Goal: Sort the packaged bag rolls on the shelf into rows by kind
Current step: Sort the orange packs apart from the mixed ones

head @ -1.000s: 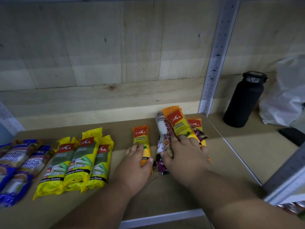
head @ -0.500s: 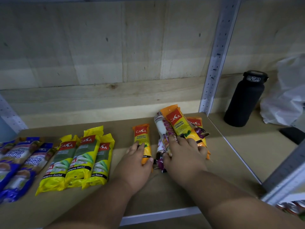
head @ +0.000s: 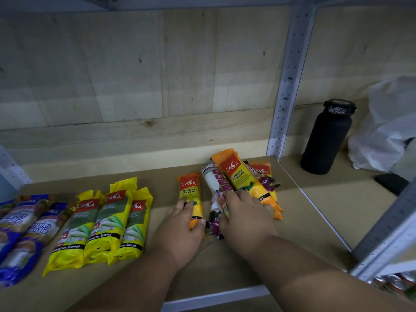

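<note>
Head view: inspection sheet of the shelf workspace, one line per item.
Surface: brown shelf board, bare in front of the hands.
Job's things: three yellow packs in a row; blue packs at the left edge; lone orange pack lying flat; mixed pile of orange, white and purple packs, unsorted.
Clutter: black bottle and white plastic bag in the next bay.
Hands: left hand rests on the lone orange pack; right hand lies on the mixed pile, fingers curled over it.
Cables: nothing seen.
Surroundings: plywood back wall, perforated metal upright.
</note>
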